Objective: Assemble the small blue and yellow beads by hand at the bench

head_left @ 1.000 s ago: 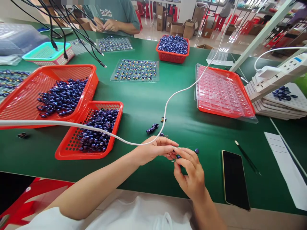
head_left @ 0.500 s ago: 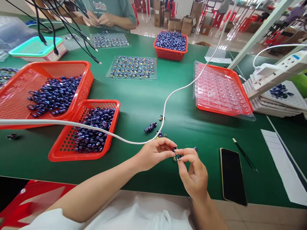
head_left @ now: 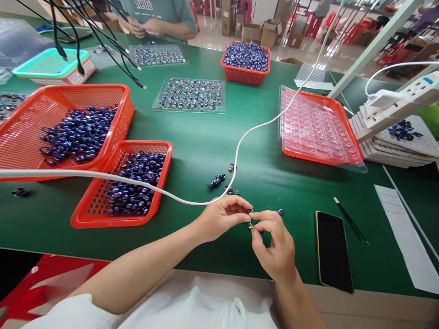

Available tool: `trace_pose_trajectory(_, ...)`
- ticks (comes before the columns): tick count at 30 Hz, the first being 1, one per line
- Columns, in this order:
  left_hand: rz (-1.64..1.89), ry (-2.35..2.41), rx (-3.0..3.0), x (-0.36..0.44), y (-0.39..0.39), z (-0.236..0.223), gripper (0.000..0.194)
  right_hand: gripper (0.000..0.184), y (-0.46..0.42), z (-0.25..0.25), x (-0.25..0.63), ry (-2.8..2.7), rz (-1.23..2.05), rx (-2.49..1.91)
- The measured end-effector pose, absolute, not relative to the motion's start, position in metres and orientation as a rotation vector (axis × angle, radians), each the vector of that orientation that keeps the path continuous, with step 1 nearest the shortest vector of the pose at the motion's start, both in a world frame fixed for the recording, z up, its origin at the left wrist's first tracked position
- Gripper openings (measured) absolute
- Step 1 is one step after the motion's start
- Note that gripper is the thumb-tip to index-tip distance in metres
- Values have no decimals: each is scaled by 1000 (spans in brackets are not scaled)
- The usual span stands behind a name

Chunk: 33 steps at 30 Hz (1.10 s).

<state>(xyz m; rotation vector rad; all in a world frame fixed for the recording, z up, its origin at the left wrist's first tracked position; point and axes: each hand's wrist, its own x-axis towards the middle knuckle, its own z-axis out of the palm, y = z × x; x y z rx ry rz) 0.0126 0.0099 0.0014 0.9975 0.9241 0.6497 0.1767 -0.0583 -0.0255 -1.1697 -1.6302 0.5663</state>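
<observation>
Working from afar, I have the left hand (head_left: 219, 220) and the right hand (head_left: 277, 246) nearly tip to tip over the near part of the green table (head_left: 195, 141). The left thumb and forefinger pinch a small dark piece (head_left: 250, 211); the right thumb and fingertips grip a tiny glittery piece (head_left: 252, 225) just below it. The fingers hide so much of both that I cannot tell whether the two are joined. Beyond the left hand I see a cluster of small parts (head_left: 232, 191), then a short dark row of rings (head_left: 216, 181), near the white cable (head_left: 192, 203). A blue disc (head_left: 280, 212) lies just beyond the right hand. On my left, a small red basket (head_left: 92, 220) holds a dark looped heap (head_left: 135, 183); on my right lie a phone (head_left: 333, 251) and tweezers (head_left: 350, 220).
</observation>
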Motion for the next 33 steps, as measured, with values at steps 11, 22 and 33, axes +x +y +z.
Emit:
trace_pose_trajectory(11,593,952,1449,9,9,1,29,7,-58,-28,182,-1355,1014,-1324)
trace_pose_trajectory(22,526,770,1800,2,12,3,25,23,-56,-27,186,-1314,1299,-1391)
trace_pose_trajectory(33,584,824,1831,3,8,-2,25,31,-50,-31,183,-1128,1429,-1461)
